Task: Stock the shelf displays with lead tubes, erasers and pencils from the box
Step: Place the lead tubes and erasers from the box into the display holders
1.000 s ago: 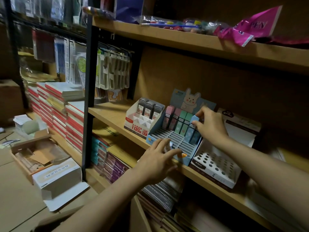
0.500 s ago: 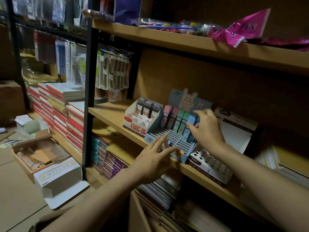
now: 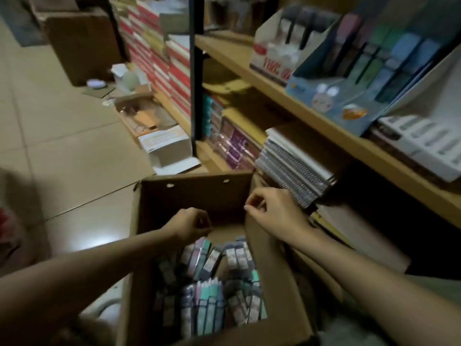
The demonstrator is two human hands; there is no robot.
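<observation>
Both hands have come away from the blue display on the shelf and now hang over the open cardboard box on the floor, and the view has dropped from the shelf to the box. Two hands show: the left hand is inside the box mouth, fingers curled loosely with nothing visible in them; the right hand hovers at the box's right wall, its fingers curled too, thumb and forefinger close together, and whether they pinch anything I cannot tell. Small packs of lead tubes and erasers lie in the box just below and nearer than the left hand, standing in rough rows; blur makes them too many to count. Three displays sit side by side on the shelf: a white one holding three dark tubes, the blue one with pastel packs in its back slots, and a white perforated tray. Spiral notebooks are stacked on the shelf below.
</observation>
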